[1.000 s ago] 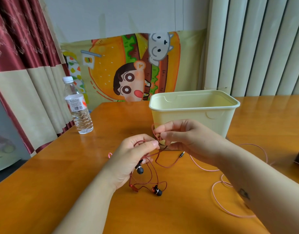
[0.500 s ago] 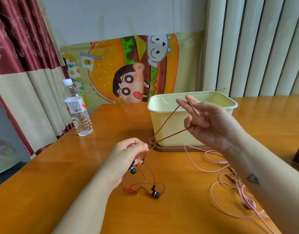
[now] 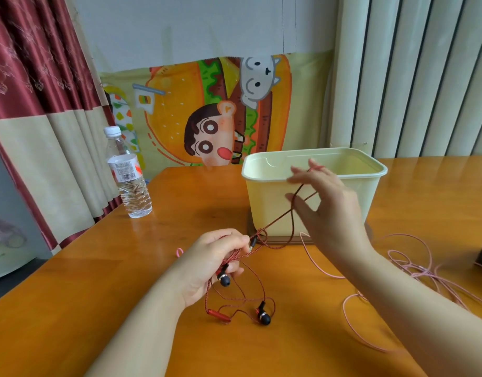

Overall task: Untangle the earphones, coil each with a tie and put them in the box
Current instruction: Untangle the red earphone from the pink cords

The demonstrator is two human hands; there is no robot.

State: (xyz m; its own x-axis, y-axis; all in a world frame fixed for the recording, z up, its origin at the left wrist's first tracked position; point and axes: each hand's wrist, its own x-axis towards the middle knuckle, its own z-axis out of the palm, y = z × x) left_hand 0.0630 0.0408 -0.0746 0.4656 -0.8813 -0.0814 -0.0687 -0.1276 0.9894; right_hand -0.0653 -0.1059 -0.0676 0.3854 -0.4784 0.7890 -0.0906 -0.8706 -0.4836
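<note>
On the orange wooden table [image 3: 98, 281], in front of the pale yellow plastic box [image 3: 261, 164]: left hand [image 3: 215, 262] clamps the bunched red braided earphones [image 3: 263, 317]. Right hand [image 3: 326, 208], fingers spread and cord hooked over them, has risen away from the left, drawing a strand taut. Thin pink earphone cable [image 3: 408, 263] now lies apart near the right edge. Sets look separated; coiling not begun.

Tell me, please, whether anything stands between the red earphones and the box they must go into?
Nothing visible does. The box is open-topped, right behind the hands. The red earphones are held in the left hand, their cable stretched up over the fingers of the right hand; the pink earphones lie to the right.
</note>
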